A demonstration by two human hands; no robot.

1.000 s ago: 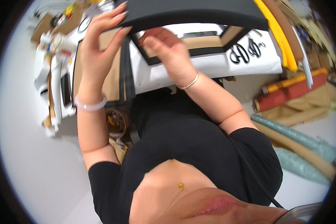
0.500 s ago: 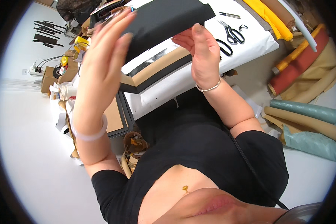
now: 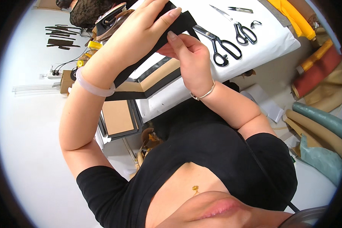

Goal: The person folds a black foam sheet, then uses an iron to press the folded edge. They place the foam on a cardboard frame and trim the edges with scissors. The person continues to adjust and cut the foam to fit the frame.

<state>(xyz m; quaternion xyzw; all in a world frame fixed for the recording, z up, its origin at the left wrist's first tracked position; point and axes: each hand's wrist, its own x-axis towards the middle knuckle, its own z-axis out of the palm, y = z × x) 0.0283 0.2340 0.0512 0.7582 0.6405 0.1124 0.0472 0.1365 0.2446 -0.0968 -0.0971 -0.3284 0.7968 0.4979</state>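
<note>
Beneath my hands is a black panel [image 3: 188, 22], partly hidden by them. My left hand [image 3: 138, 36] lies across its far side, thumb stretched out and fingers running off the top of the view. At the panel's near right edge my right hand [image 3: 192, 53] has thumb and fingers pressed together on it. Under the panel, towards me, shows an angled black-edged piece with a tan strip [image 3: 161, 74]. Big black-handled scissors [image 3: 220, 45] lie just right of my right hand, with smaller scissors [image 3: 242, 32] and thread snips [image 3: 240, 10] beyond.
White paper [image 3: 271, 41] covers the table. An iron [image 3: 112, 21] stands at the far left. Tan and black boards [image 3: 119, 117] are stacked below the table's left end. Rolls of red [image 3: 317, 70] and teal [image 3: 319, 117] material lie at the right.
My left hand has moved right and lower over the panel. My right hand has shifted slightly left and down. The panel sits flatter, uncovering the big scissors. The whole view has shifted.
</note>
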